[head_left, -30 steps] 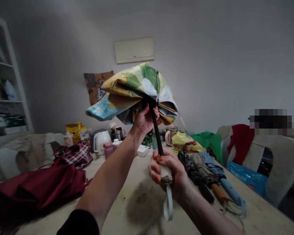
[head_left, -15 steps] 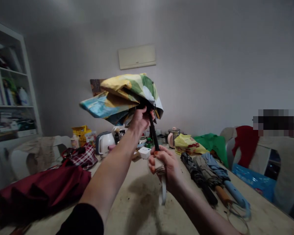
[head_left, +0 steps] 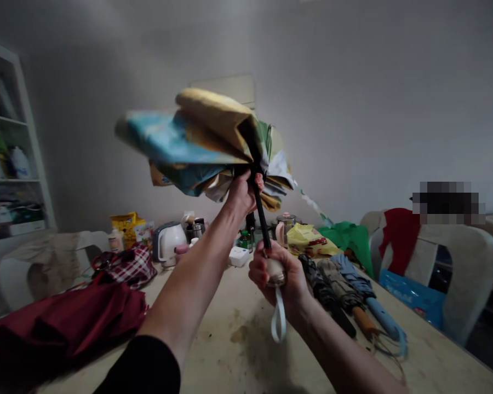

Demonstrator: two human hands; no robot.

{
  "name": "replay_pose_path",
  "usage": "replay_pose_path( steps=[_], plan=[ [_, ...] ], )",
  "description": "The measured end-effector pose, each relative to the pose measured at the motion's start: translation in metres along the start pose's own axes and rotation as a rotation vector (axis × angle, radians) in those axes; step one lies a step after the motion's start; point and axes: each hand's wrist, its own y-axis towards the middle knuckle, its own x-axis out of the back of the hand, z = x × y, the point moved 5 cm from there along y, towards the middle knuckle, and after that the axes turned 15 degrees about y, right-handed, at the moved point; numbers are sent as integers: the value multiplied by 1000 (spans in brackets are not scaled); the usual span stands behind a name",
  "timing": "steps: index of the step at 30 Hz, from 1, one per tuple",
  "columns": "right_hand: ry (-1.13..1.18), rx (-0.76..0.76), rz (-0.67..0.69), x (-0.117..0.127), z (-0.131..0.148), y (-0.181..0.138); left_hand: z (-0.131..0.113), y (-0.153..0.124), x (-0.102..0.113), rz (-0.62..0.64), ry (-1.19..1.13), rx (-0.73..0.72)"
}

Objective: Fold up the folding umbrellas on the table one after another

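Observation:
A partly folded umbrella (head_left: 213,131) with a yellow, blue, green and white canopy is held up above the table. My right hand (head_left: 281,273) is closed around its pale handle, from which a white wrist loop hangs. Higher up, my left hand (head_left: 244,191) grips the black shaft just under the gathered canopy; some of its fingers are hidden behind the shaft. Loose folds of fabric stick out to both sides, and a thin patterned strap trails down to the right.
Folded umbrellas (head_left: 353,295) lie on the right of the table (head_left: 217,350). A dark red umbrella (head_left: 74,323) and a checked one (head_left: 131,268) lie left. Toward the back stand a kettle (head_left: 170,241), a white box (head_left: 238,256) and a yellow bag (head_left: 308,239). A person sits beyond, at right.
The canopy has risen and turned, with its folds spreading wider and the strap swinging out to the right. Both hands keep their hold on shaft and handle. The view has shifted slightly right.

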Motion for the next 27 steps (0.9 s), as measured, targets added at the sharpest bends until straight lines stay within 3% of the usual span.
replay_pose_path(
  steps=[3,7,13,21,27],
  plan=[
    [106,-63,-94,-11,-1,8,-5,16,11,-132,21,19],
    [219,-115,-177,-24,-13,7,-8,29,30,-169,-19,47],
    [121,-98,-114,-19,-27,-3,-22,25,47,-152,-90,-38],
    [-16,21,18,-23,-36,-12,-61,22,14,-40,-50,-106],
    [-121,101,22,-14,-13,-4,-61,13,7,-34,42,-128]
  ],
)
